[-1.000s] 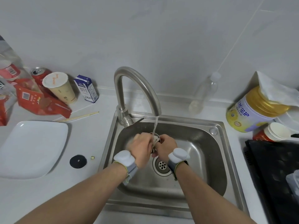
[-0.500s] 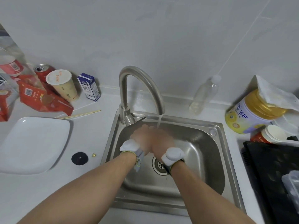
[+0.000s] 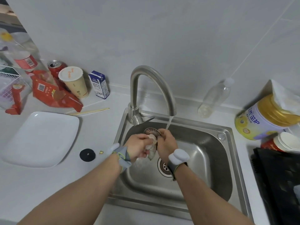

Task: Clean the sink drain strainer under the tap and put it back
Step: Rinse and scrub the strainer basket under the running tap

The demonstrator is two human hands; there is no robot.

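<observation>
Holding the round slotted metal drain strainer (image 3: 151,131) up over the stainless steel sink basin (image 3: 211,159) with the right hand (image 3: 167,143), fingers curled round its rim. Tilted, just left of the thin water stream (image 3: 168,123) from the curved steel tap (image 3: 152,85), probably so that water runs across it and off rather than pooling. Gripping a pale wadded wet cloth (image 3: 151,147) in the left hand (image 3: 139,146), fingers closed on it, pushed against the strainer's lower side, apparently to wipe it. Keeping everything above the open round drain hole (image 3: 164,166), not yet refitted, so that the dirt washes straight down. Against half a second ago: no longer a blur of hands bunched under the stream – drawn slightly apart, with strainer face and cloth now showing.
</observation>
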